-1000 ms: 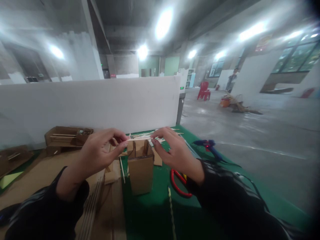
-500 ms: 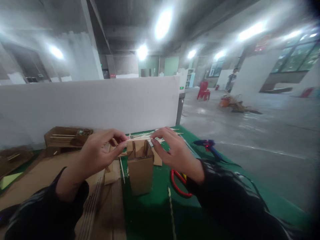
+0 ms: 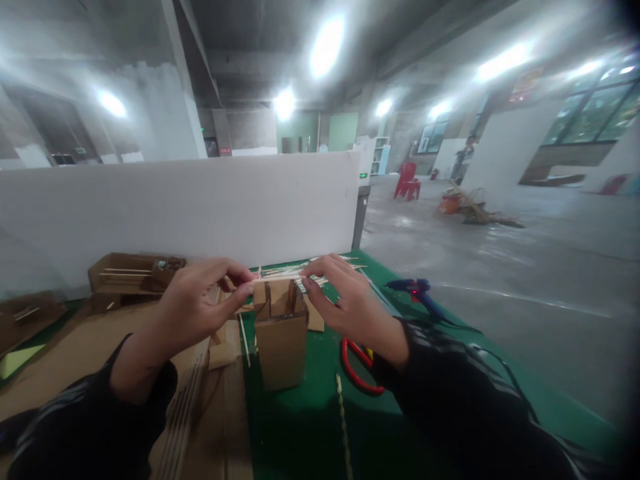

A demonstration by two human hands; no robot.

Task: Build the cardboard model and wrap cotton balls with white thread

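Note:
A thin wooden stick (image 3: 279,279) runs level between my two hands, across the top of a small open cardboard box (image 3: 281,350). Its left end is pinched between the thumb and fingers of my left hand (image 3: 205,297). My right hand (image 3: 343,293) pinches the other end in the same way. The box stands upright on the green tabletop (image 3: 285,433) and has cardboard dividers inside. Whether the stick touches the box's far wall, I cannot tell.
Right of the box lie red-handled scissors (image 3: 357,373), partly under my sleeve, and a blue glue gun (image 3: 413,288). Several loose sticks (image 3: 287,270) lie behind. Cardboard sheets (image 3: 115,340) and a cardboard tray (image 3: 123,273) are at left, before a white partition (image 3: 200,207).
Both hands keep the stick in nearly the same place above the box. Far off, the standing person has shifted slightly.

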